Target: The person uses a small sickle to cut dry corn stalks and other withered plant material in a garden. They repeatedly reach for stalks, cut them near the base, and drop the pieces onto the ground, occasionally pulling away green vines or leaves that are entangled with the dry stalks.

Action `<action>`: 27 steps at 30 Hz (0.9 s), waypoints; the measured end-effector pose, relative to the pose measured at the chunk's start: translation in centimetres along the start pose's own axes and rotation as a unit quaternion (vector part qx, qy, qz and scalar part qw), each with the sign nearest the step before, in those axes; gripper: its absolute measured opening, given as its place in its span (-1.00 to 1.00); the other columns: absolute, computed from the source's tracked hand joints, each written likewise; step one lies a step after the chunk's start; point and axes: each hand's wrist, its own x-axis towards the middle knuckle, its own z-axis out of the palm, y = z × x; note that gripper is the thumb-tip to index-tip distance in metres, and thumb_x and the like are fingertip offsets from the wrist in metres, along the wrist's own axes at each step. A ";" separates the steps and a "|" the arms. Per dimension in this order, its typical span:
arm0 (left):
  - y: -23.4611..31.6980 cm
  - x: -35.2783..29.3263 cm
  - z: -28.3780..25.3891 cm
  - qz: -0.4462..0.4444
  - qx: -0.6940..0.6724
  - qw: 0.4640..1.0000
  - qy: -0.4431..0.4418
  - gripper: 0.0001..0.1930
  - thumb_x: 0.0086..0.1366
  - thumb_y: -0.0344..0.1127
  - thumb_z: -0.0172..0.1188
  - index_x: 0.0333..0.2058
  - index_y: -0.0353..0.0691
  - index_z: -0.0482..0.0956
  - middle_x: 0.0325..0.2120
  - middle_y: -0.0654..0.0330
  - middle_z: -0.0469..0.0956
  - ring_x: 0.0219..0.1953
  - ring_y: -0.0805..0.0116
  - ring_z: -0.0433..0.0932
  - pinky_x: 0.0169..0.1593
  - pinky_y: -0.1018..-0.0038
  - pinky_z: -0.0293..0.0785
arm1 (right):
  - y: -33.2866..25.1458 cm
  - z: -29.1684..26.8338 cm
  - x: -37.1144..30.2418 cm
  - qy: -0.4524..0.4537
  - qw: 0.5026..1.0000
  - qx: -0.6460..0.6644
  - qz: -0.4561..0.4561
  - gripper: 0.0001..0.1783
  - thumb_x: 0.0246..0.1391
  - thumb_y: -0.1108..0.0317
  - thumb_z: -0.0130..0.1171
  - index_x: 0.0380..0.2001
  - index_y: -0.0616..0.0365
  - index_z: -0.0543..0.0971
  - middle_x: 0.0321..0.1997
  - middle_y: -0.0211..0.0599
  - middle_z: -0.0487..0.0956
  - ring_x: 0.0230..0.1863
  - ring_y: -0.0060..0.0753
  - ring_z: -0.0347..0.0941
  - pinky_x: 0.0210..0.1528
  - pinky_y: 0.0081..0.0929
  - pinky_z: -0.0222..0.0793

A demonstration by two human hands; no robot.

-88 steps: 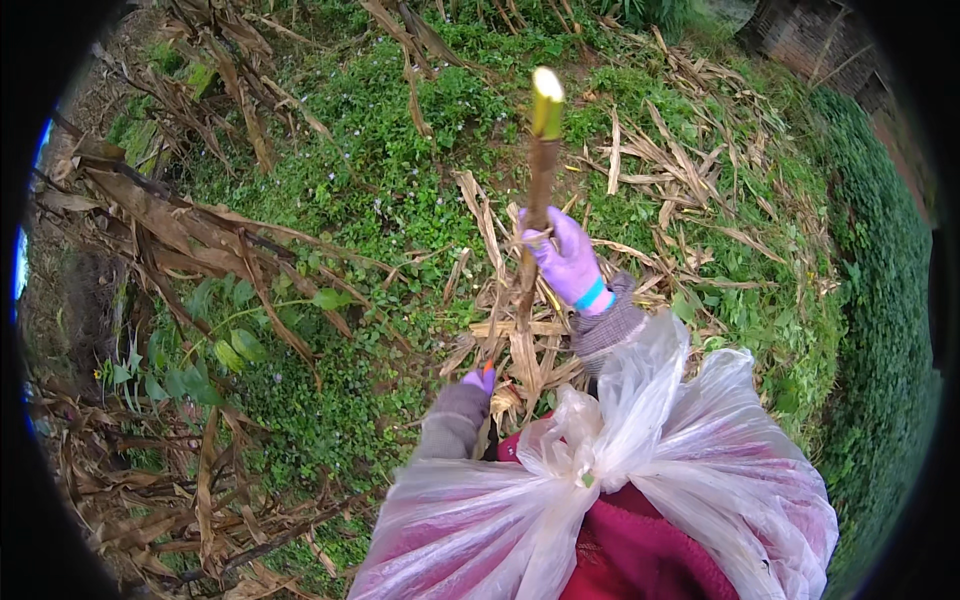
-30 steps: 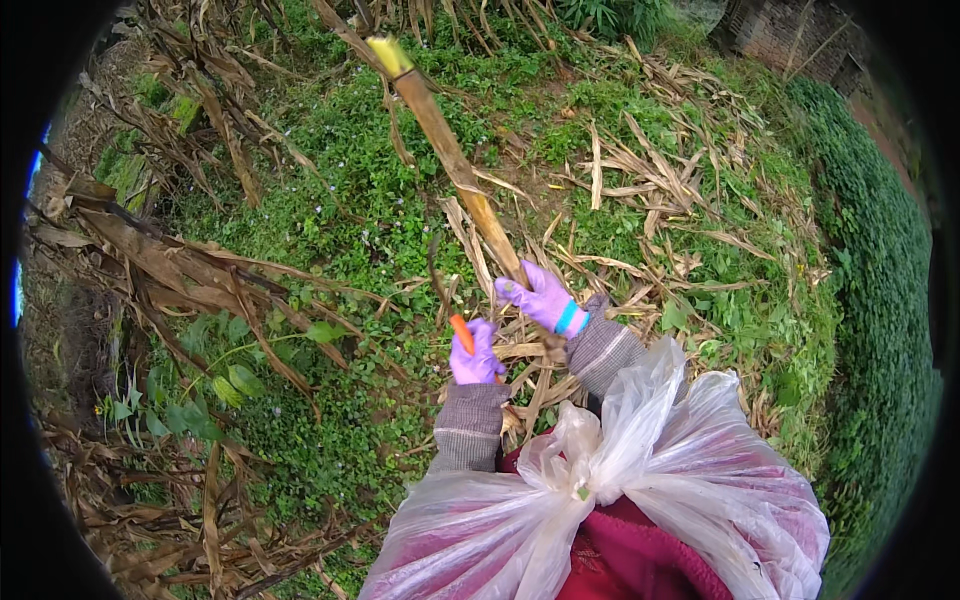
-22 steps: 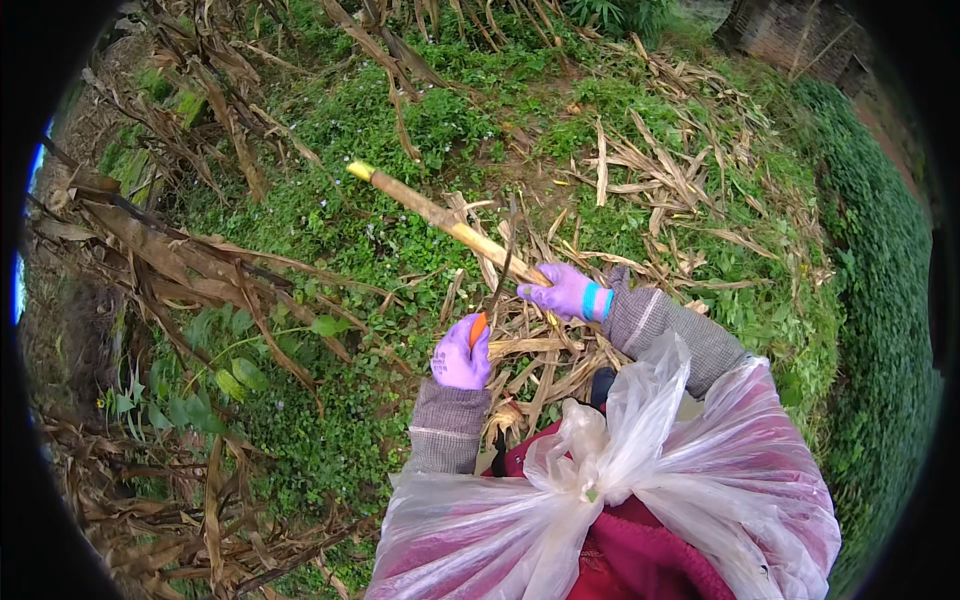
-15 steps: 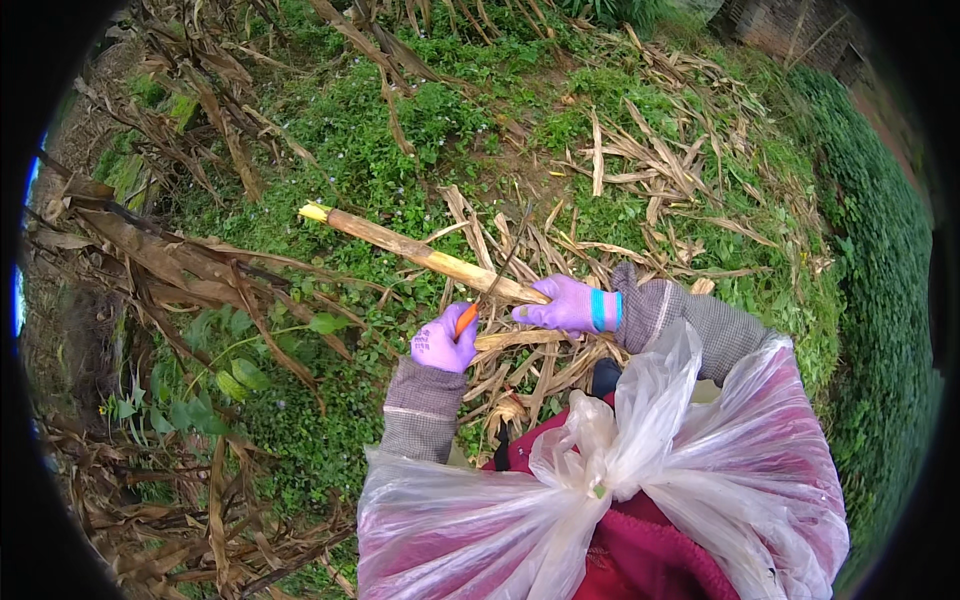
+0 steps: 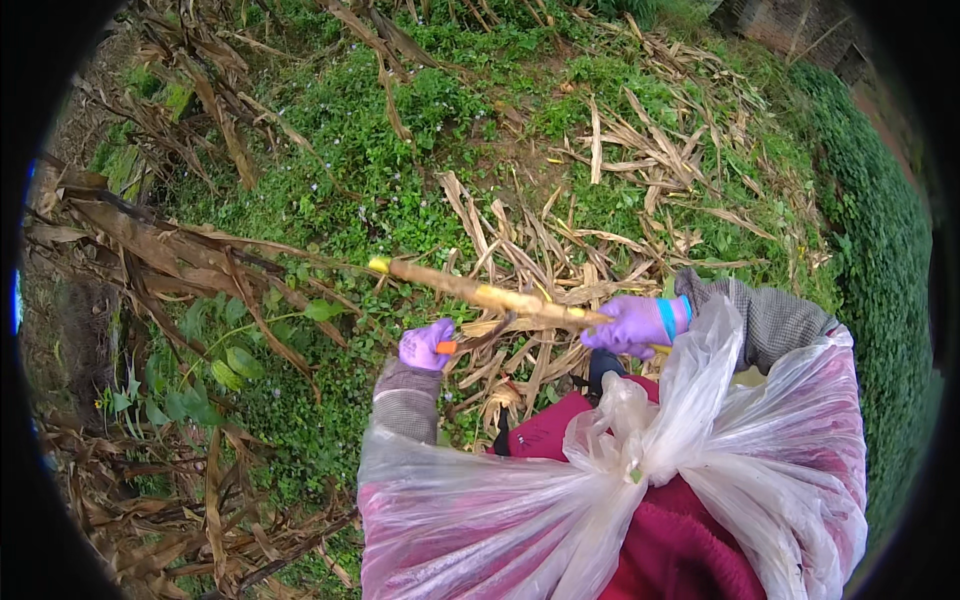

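My left hand (image 5: pixel 427 345), in a purple glove, is closed around the orange handle of a sickle (image 5: pixel 490 334); its dark, curved blade is blurred and points toward the stalk. A long, thick tan stalk (image 5: pixel 470 290) slants across in front of me, with a pale yellow cut end at the far left. My right hand (image 5: pixel 636 325), gloved in purple with a blue cuff, grips the near right end of this stalk. The blade lies just below the stalk's middle; whether it touches the stalk, I cannot tell.
Dry leaves and husks (image 5: pixel 545 245) lie in a heap under the stalk, and more dry leaves (image 5: pixel 665 150) are farther off. Dead, leaning plants (image 5: pixel 150 235) stand on the left. Clear plastic sheeting (image 5: pixel 480 520) hangs over my clothes. A dense green hedge (image 5: pixel 880 250) runs along the right.
My right hand has moved right and slightly nearer, pulling the stalk with it. My left hand has shifted a little left, and the sickle blade has swung down from across the stalk.
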 end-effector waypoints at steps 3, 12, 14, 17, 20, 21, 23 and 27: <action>2.1 -0.5 4.6 -0.099 -0.117 0.988 -0.030 -0.81 0.22 -0.34 0.10 -0.18 -0.10 0.56 -0.40 0.10 0.60 -0.42 0.23 0.60 -0.31 0.43 0.51 | 0.8 -2.9 1.8 0.078 0.993 0.034 -0.084 -0.69 0.12 0.09 0.12 -0.27 0.11 0.49 -0.77 -0.57 0.32 -0.88 -0.70 0.16 -0.92 -0.62 0.06; 10.1 0.4 1.2 -0.183 -0.105 0.976 -0.057 -0.73 0.20 -0.29 0.07 -0.12 -0.15 0.53 -0.43 0.01 0.58 -0.40 0.11 0.60 -0.28 0.34 0.52 | 1.4 -4.7 3.7 0.341 0.849 -0.376 -0.145 -0.57 0.06 -0.04 0.08 -0.39 0.17 0.49 -0.60 -0.21 0.49 -0.50 -0.18 0.49 -0.32 -0.23 0.40; 12.0 1.1 -2.0 -0.203 -0.043 0.971 -0.121 -0.71 0.19 -0.32 0.05 -0.09 -0.15 0.51 -0.42 -0.02 0.58 -0.36 0.05 0.59 -0.26 0.29 0.52 | 1.5 -4.8 3.7 0.382 0.804 -0.443 -0.112 -0.62 0.04 0.01 0.09 -0.38 0.15 0.49 -0.53 -0.15 0.55 -0.40 -0.10 0.54 -0.26 -0.21 0.42; 13.1 0.7 -4.0 -0.167 0.025 0.974 -0.151 -0.68 0.17 -0.35 0.02 -0.07 -0.14 0.50 -0.41 -0.05 0.57 -0.34 -0.02 0.57 -0.25 0.22 0.52 | 2.9 -6.9 3.9 0.409 0.737 -0.528 -0.109 -0.66 0.03 0.06 0.09 -0.39 0.15 0.49 -0.50 -0.14 0.57 -0.39 -0.11 0.55 -0.25 -0.21 0.43; 12.2 -0.8 -2.0 -0.199 -0.058 0.967 -0.146 -0.73 0.22 -0.30 0.08 -0.11 -0.19 0.53 -0.42 0.03 0.59 -0.39 0.15 0.61 -0.24 0.37 0.53 | 2.8 -6.9 3.7 0.372 0.768 -0.515 -0.078 -0.66 0.01 0.09 0.14 -0.32 0.16 0.50 -0.46 -0.12 0.58 -0.37 -0.12 0.55 -0.25 -0.22 0.44; 11.3 -1.7 -0.4 -0.212 -0.101 0.963 -0.129 -0.75 0.23 -0.29 0.09 -0.13 -0.20 0.54 -0.43 0.05 0.60 -0.40 0.21 0.61 -0.24 0.41 0.53 | 2.4 -6.7 3.7 0.349 0.787 -0.505 -0.067 -0.64 0.00 0.08 0.15 -0.30 0.16 0.50 -0.45 -0.11 0.58 -0.36 -0.12 0.55 -0.25 -0.22 0.44; 10.4 -2.4 2.1 -0.227 -0.158 0.955 -0.106 -0.74 0.23 -0.23 0.12 -0.16 -0.20 0.54 -0.46 0.08 0.59 -0.40 0.25 0.60 -0.23 0.42 0.51 | 2.2 -6.8 3.3 0.297 0.850 -0.430 -0.071 -0.58 0.00 0.02 0.17 -0.27 0.16 0.51 -0.45 -0.11 0.57 -0.37 -0.14 0.54 -0.26 -0.25 0.42; 10.7 -1.3 0.8 -0.258 -0.159 0.944 -0.130 -0.72 0.21 -0.19 0.08 -0.12 -0.10 0.52 -0.41 -0.03 0.58 -0.35 0.02 0.59 -0.24 0.24 0.50 | 2.2 -6.2 2.5 0.311 0.872 -0.315 -0.210 -0.47 0.00 -0.13 0.16 -0.23 0.16 0.51 -0.45 -0.11 0.56 -0.36 -0.15 0.52 -0.27 -0.29 0.39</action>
